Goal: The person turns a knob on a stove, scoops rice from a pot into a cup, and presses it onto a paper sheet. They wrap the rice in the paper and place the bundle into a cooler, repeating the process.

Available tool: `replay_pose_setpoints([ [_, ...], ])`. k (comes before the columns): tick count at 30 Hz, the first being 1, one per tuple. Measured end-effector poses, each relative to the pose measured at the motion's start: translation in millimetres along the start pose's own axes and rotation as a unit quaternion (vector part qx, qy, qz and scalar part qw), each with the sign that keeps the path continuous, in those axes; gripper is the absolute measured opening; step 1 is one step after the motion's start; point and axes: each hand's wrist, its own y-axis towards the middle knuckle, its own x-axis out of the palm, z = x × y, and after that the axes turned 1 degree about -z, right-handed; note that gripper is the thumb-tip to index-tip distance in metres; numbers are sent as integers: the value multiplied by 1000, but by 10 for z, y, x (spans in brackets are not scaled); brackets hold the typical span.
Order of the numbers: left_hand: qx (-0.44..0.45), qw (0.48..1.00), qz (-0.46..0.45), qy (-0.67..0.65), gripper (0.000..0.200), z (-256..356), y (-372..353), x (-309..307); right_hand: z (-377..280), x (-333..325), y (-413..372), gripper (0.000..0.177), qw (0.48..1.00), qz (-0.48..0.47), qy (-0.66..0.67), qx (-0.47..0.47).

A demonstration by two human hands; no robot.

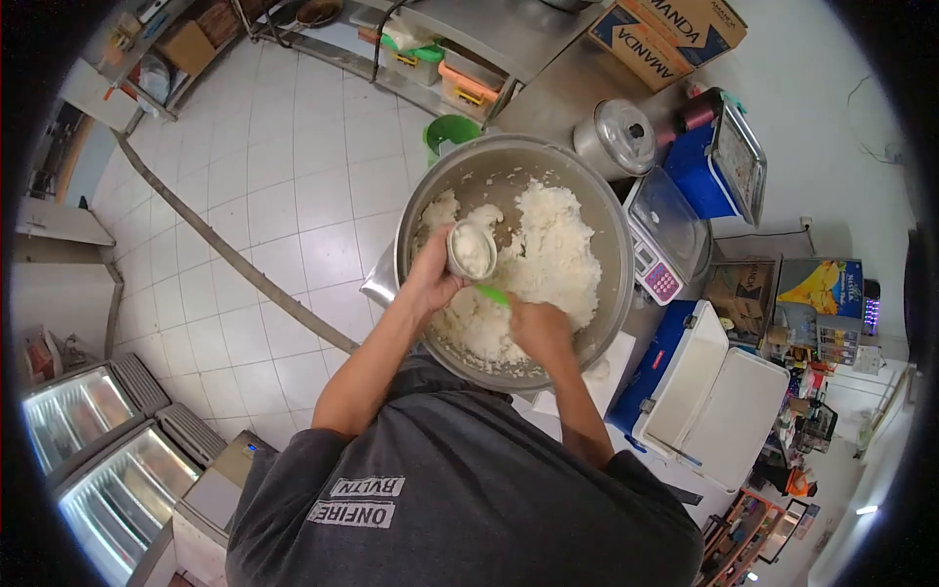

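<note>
A wide metal pot point(620, 235) holds a mass of white, crumbly food point(559, 249), which looks like cooked rice. Over the pot's left side, my left hand point(432, 272) is closed around a small round cup point(472, 251) heaped with the same white food. My right hand point(541, 331) grips a green utensil point(492, 293), whose tip reaches toward the lower rim of the cup. Most of the utensil is hidden by my fingers, so its exact kind cannot be made out.
To the right of the pot stand a lidded pot point(614, 139), a digital scale point(657, 278) and an open cooler box point(675, 391). Behind are Amanda cartons point(668, 41). A green bucket point(452, 130) is beyond the rim; tiled floor point(264, 210) lies left.
</note>
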Motion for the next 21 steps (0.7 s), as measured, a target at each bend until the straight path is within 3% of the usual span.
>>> replay_pose_setpoints([
  [1, 4, 1000, -5, -13, 38, 73, -58, 65, -11, 207, 79, 36, 997, -65, -16, -38],
  [2, 8, 1000, -12, -3, 37, 118, -78, 76, -53, 251, 65, 36, 997, -71, -15, -38],
  [4, 19, 1000, 3, -6, 37, 168, -203, 147, -148, 306, 48, 36, 979, -128, -13, -157],
  [8, 40, 999, 13, -2, 38, 214, -270, 163, 10, 109, 117, 35, 946, -245, -23, -211],
  [10, 50, 999, 3, -5, 37, 228, -292, 166, 344, 295, 299, 33, 912, -310, 113, -246],
  [11, 50, 999, 3, -7, 37, 218, -299, 159, 476, 327, 365, 33, 912, -310, 112, -245],
  [14, 49, 998, 5, -29, 39, 224, -294, 128, 790, 160, 494, 32, 844, -405, 241, -257],
  [18, 70, 997, 24, 16, 45, 148, -275, 17, 928, -515, 381, 31, 848, -405, 293, -175],
  [20, 76, 996, 29, 28, 45, 80, -254, 10, 781, -915, 187, 31, 874, -247, 408, -89],
  [21, 65, 996, 48, 35, 45, 12, -257, 36, 737, -873, 165, 31, 876, -240, 409, -91],
])
